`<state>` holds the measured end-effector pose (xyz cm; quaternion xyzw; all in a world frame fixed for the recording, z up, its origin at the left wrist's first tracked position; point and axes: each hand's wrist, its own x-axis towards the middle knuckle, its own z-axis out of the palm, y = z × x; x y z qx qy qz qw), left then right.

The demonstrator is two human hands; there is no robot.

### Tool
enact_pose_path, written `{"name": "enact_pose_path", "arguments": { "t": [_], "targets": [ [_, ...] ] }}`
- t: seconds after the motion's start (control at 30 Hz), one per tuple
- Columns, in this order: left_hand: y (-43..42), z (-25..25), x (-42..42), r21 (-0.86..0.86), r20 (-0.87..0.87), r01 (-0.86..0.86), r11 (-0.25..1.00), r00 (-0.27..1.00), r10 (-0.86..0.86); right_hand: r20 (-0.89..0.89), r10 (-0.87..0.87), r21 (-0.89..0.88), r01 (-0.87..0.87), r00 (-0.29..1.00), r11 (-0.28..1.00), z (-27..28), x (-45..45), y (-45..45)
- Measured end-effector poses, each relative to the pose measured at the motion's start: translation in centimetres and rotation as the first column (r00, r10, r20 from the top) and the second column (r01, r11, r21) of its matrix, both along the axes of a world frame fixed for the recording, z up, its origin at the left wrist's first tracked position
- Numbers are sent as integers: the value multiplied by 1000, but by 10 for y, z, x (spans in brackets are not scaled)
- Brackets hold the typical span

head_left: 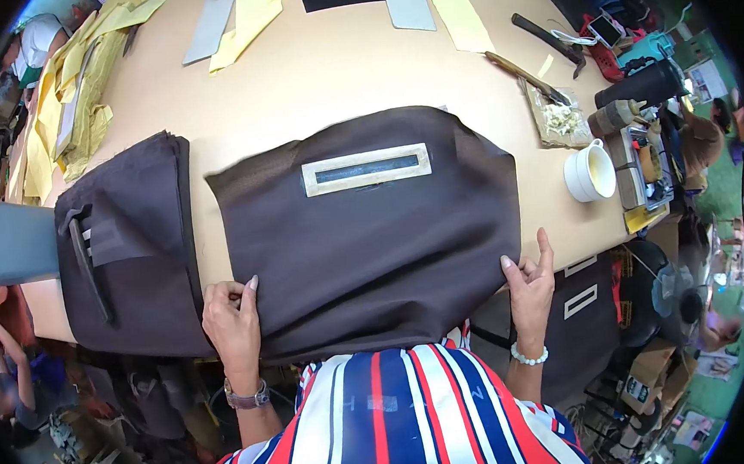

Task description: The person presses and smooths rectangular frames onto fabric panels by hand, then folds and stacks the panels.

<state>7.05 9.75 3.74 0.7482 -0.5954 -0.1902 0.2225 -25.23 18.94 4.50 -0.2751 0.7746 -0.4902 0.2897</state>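
Note:
A dark brown cloth piece [373, 240] lies before me on the table, with folds across its lower part and its near edge at my striped shirt. Near its top sits a pale rectangular frame [367, 170] around a dark slot. My left hand [232, 319] pinches the cloth's left edge between thumb and fingers. At the right edge, my right hand [530, 294] holds the cloth with the thumb against the other fingers, the index finger pointing up. Left of the cloth is a stack of dark fabric [140, 188] with a hammer [90, 265] on it.
Yellow material [82, 88] lies at the far left of the table [352, 69]. At the right are a white cup [589, 172], a brush [527, 78], another hammer [550, 41] and a tray of tools [643, 166]. A grey bin [23, 243] stands left. Other people are nearby.

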Motion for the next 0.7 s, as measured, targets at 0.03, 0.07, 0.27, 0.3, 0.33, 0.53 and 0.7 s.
{"name": "enact_pose_path", "arguments": {
  "t": [0.03, 0.07, 0.27, 0.3, 0.33, 0.53, 0.7],
  "targets": [
    [0, -1, -1, 1, 22, 22, 1000, 1000, -22, 15, -10, -37, 11, 1000, 999, -2, -1, 0],
    [0, -2, -1, 3, 44, 45, 999, 998, -46, 29, -21, -74, 23, 999, 997, -7, -2, 1],
    [2, 7, -8, -94, 112, -92, 991, 988, 102, 89, -72, -197, 89, 993, 976, -10, -9, 2],
    [3, 12, -6, 61, 172, -117, 991, 979, 105, 72, -57, -182, 70, 996, 981, -13, -13, 5],
    [5, 14, -6, 93, 170, -105, 990, 981, 88, 56, -41, -165, 50, 998, 985, -14, -15, 7],
    [8, 8, 7, 157, -176, 38, 987, 984, -10, 72, -80, -77, 85, 994, 993, -10, -8, 2],
    [-23, 30, 10, -79, -642, 6, 997, 765, -56, 132, -19, -265, 54, 991, 963, 8, -21, -23]
  ]
}}
